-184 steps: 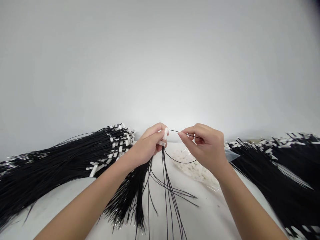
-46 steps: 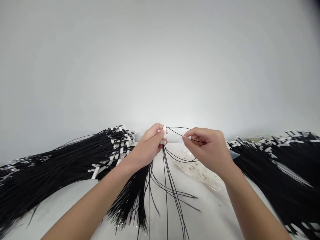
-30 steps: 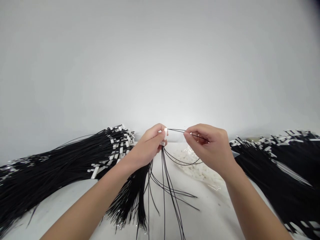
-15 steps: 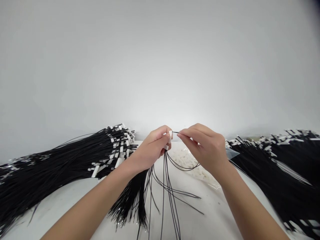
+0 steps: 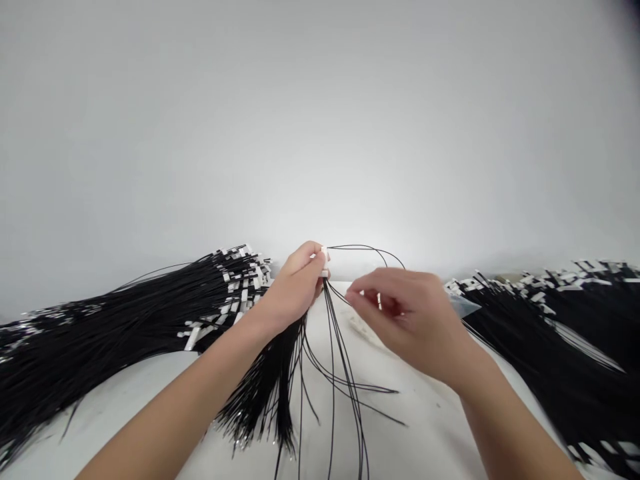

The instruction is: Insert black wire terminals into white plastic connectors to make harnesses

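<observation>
My left hand (image 5: 296, 288) is closed round small white connector housings (image 5: 325, 260), which stick out past the thumb and forefinger. Black wires (image 5: 344, 347) hang from the lower housing and spread over the white surface. From the upper end, two thin black wires (image 5: 357, 247) arch to the right and pass behind my right hand (image 5: 413, 310). That hand is closed, its thumb and forefinger pinching at a black wire just right of the housings. A thick bundle of black wires (image 5: 273, 380) hangs below my left hand, its metal tips fanned out.
A large heap of black wires with white connectors (image 5: 150, 313) lies on the left. Another heap (image 5: 565, 333) lies on the right. Small white pieces in clear plastic (image 5: 367, 330) lie partly hidden behind my right hand. A pale wall (image 5: 320, 133) rises behind.
My right hand has left the wires at the housing's upper end, which now arch freely, and has dropped to a lower wire. My left hand has shifted slightly left and up with the housings.
</observation>
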The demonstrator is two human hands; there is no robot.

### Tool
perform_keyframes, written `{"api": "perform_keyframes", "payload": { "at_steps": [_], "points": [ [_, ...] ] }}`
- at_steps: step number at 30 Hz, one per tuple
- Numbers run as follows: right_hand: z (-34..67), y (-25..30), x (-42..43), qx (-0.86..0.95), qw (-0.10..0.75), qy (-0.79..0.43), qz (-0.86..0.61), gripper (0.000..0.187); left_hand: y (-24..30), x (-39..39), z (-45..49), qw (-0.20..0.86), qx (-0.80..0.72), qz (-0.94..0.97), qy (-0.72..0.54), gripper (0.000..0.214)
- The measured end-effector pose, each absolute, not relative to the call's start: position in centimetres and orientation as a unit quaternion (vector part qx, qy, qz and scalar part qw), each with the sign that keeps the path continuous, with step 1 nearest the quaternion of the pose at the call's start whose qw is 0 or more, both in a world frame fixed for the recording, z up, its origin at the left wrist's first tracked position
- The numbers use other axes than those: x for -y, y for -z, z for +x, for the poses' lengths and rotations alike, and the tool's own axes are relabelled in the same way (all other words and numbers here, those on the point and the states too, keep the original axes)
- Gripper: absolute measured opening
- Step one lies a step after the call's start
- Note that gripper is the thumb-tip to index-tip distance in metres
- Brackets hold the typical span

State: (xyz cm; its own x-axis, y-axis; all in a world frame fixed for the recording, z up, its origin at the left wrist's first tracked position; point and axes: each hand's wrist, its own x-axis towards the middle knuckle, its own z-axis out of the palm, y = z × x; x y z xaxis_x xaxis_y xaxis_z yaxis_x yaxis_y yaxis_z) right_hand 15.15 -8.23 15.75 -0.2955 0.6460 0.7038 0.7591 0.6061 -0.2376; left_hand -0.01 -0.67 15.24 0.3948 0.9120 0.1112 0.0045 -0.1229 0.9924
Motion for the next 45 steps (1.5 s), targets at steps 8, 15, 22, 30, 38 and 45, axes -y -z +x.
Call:
{"api": "perform_keyframes", "payload": {
  "at_steps": [8,15,22,30,38,45],
  "points": [
    [14.6,-14.9,7.6,0.768,0.305,-0.177,-0.535,0.028,-15.5,0.8,-0.1,0.589,-0.353,0.600,-0.410,0.017],
    [14.2,-14.4,6.7,0.720,0.378,-0.246,-0.528,0.025,-15.5,0.9,-0.3,0.610,-0.328,0.597,-0.404,0.018],
    [14.1,-14.5,6.5,0.710,0.405,-0.297,-0.494,0.016,-15.8,1.1,-0.1,0.610,-0.343,0.588,-0.405,0.017],
    [13.9,-14.1,6.5,0.695,0.407,-0.271,-0.527,0.018,-15.5,1.0,-0.1,0.608,-0.341,0.592,-0.405,0.017],
    [14.2,-14.2,6.1,0.689,0.404,-0.356,-0.486,0.017,-15.5,0.8,0.0,0.596,-0.354,0.586,-0.420,0.014],
    [14.0,-14.2,6.1,0.689,0.421,-0.349,-0.475,0.012,-15.4,0.8,0.0,0.600,-0.346,0.587,-0.420,0.014]
  ]
}}
